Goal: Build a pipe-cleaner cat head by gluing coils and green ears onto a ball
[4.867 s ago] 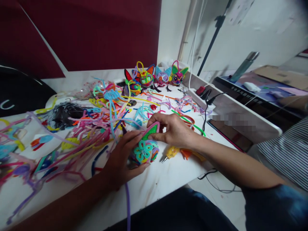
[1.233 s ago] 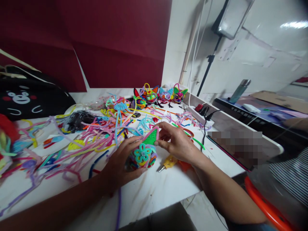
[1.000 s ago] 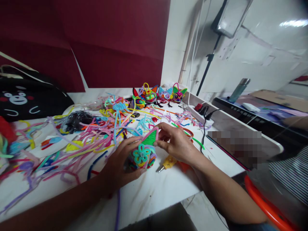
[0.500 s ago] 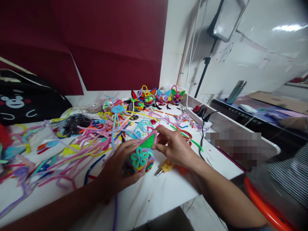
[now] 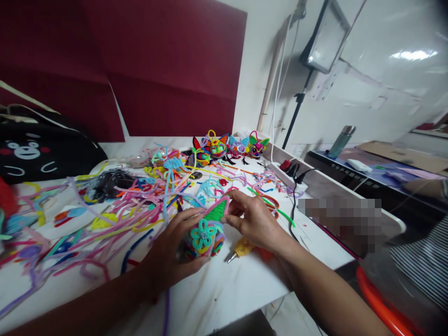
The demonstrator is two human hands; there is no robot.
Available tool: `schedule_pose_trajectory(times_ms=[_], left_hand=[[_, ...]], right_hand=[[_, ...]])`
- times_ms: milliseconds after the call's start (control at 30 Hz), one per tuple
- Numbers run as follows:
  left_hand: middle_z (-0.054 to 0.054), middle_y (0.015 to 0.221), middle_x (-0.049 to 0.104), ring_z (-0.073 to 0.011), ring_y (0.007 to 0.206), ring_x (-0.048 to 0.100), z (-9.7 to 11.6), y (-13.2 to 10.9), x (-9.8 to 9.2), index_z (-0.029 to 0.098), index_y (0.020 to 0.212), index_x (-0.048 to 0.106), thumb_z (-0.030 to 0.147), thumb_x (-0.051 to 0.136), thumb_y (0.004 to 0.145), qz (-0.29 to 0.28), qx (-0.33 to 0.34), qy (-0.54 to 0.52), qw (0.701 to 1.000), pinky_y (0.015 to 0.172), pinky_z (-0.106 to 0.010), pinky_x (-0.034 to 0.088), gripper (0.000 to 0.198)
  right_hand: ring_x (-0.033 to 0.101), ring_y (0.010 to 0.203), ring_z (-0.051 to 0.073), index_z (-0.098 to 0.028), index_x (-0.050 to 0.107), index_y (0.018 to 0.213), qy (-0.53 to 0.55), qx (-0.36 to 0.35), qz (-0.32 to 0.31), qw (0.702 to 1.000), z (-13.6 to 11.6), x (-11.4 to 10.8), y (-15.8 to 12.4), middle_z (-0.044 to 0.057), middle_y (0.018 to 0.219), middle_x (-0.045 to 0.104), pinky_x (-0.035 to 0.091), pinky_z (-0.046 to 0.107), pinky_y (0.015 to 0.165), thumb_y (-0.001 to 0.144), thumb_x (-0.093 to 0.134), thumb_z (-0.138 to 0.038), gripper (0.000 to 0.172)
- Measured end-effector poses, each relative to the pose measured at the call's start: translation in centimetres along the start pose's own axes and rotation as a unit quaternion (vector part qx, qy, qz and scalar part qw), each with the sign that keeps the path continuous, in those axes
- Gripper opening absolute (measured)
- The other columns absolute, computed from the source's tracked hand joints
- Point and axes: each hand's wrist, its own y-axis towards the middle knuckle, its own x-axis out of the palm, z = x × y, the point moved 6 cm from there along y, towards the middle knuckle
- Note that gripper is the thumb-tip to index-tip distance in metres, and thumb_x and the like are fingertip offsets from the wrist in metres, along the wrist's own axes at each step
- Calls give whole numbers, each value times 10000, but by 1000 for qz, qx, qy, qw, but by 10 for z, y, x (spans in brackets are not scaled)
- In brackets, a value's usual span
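A colourful pipe-cleaner ornament (image 5: 203,235) with a teal flower on its near side stands on the white table, held in my left hand (image 5: 177,247), whose fingers curve around its left side. On top of it sits a green ear with a pink edge (image 5: 215,211). My right hand (image 5: 254,218) pinches the right edge of that ear between thumb and fingers. Just below my right hand lies a yellow glue gun (image 5: 242,248), its metal nozzle pointing left and toward me. The ornament's far side is hidden.
Loose pipe cleaners (image 5: 133,212) cover the table's left and middle. Several finished cat-faced ornaments (image 5: 219,148) stand at the back. A power strip (image 5: 289,175) with a black cable lies at the right. A black bag (image 5: 45,149) sits at left; another person's arm (image 5: 427,187) is far right.
The view has shifted slightly, so most things appear a little lower. Both hands keep their hold on the ornament and its green ear, with hardly any movement.
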Motion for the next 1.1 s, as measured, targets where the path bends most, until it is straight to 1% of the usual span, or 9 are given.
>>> schedule_pose_trajectory(times_ms=[167, 300, 433, 533, 867, 1100], left_hand=[[-150, 1421, 498, -323, 1300, 559, -4, -3, 3, 273, 1486, 344, 260, 698, 858, -9, -4, -5, 1000, 1027, -459, 537, 721], [-148, 1410, 516, -325, 1288, 570, -5, -4, 2, 272, 1486, 359, 256, 695, 858, 6, -6, -7, 1000, 1022, -465, 540, 712], [-149, 1421, 507, -321, 1294, 566, -4, -3, 3, 269, 1490, 348, 247, 708, 846, 1, -4, -3, 1000, 1030, -461, 537, 739], [-147, 1427, 500, -321, 1299, 561, -4, -3, 2, 277, 1493, 345, 245, 697, 853, 7, -8, -10, 1000, 1039, -474, 531, 731], [-154, 1425, 496, -323, 1311, 550, -5, -6, 3, 272, 1458, 366, 265, 691, 864, -2, -7, -11, 1000, 1047, -472, 530, 677], [-151, 1426, 501, -320, 1318, 548, -5, -6, 3, 272, 1472, 356, 256, 685, 867, -4, -11, -6, 1000, 1054, -468, 526, 689]], right_hand=[[688, 702, 163, -221, 545, 910, 17, 3, -3, 1000, 1, 1, -1, -13, 772, 705, 483, 245, 640, 801, 655, -27, 249], [690, 707, 164, -222, 545, 910, 22, 10, -8, 1000, 1, 2, 0, -10, 782, 710, 490, 246, 643, 803, 662, -38, 243], [686, 712, 165, -219, 550, 915, 24, 7, -9, 1000, 1, 2, 1, -2, 797, 713, 486, 245, 636, 812, 671, -57, 227], [684, 717, 170, -218, 554, 919, 26, 6, -7, 1000, 0, 2, 1, 1, 801, 716, 489, 251, 641, 811, 680, -60, 229], [688, 702, 167, -222, 549, 893, 38, 9, -11, 999, -2, 3, 0, -1, 792, 713, 525, 262, 659, 812, 673, -49, 228], [696, 709, 184, -217, 551, 884, 18, 8, -6, 1000, -1, 3, 0, 16, 800, 731, 520, 275, 660, 821, 697, -77, 212]])
